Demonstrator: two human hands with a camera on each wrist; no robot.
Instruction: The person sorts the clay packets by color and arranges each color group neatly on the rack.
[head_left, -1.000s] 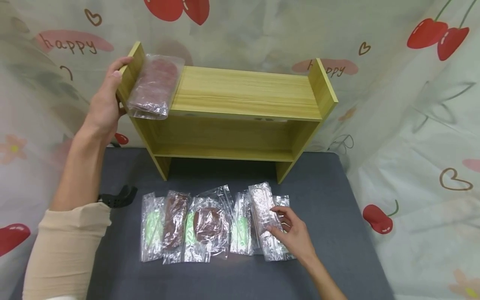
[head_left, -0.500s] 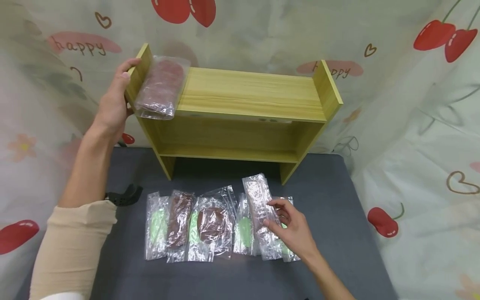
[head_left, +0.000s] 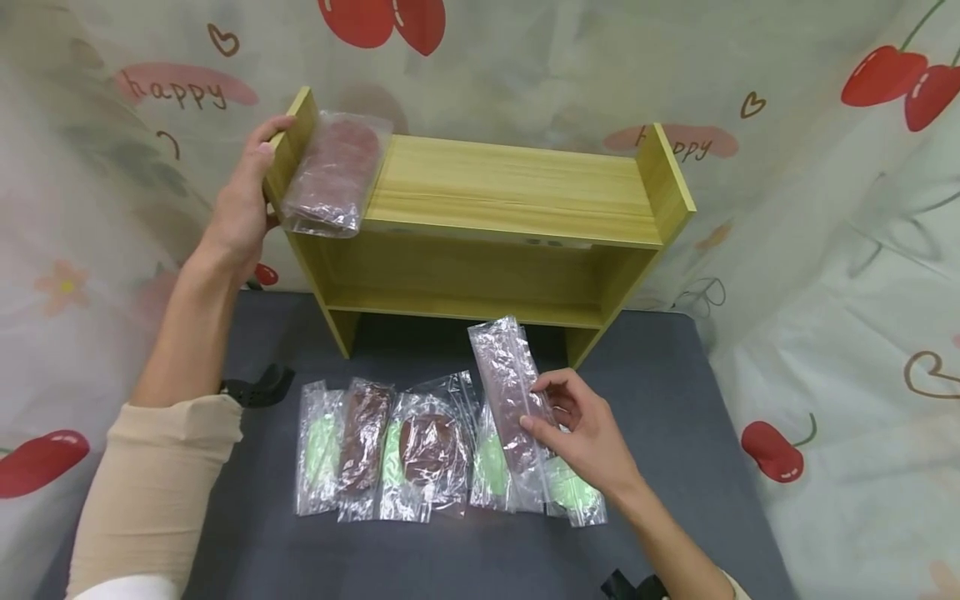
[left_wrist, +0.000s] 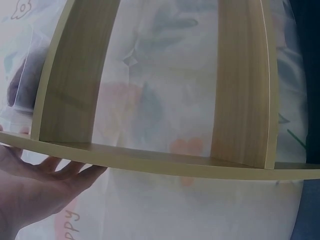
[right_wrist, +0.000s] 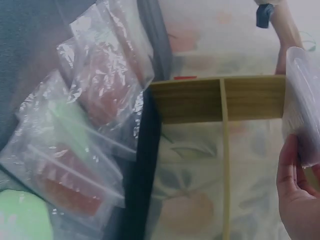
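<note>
My left hand (head_left: 240, 204) grips the left side panel of a small two-tier wooden shelf (head_left: 517, 196). In the left wrist view, the fingers of that hand (left_wrist: 45, 192) lie along the panel's outer face. My right hand (head_left: 588, 433) pinches a clear zip bag (head_left: 501, 375) with a flat brownish-pink item inside, thumb on one side. The bag is raised and tilted over the others on the table; the right wrist view has it upright at the fingertips (right_wrist: 286, 155). A bag of reddish-brown content (head_left: 337, 171) lies at the left end of the top board.
Several clear bags lie in a row on the dark table (head_left: 405, 558), including a brown one (head_left: 365, 442), a round brown one (head_left: 427, 450) and green ones (head_left: 322, 450). The shelf's lower tier (head_left: 465, 275) is bare. A printed curtain (head_left: 825, 250) surrounds the table.
My right hand has lifted the zip bag up and toward the shelf, uncovering more of a green bag beneath. My left hand keeps its hold on the panel; the head view has shifted slightly.
</note>
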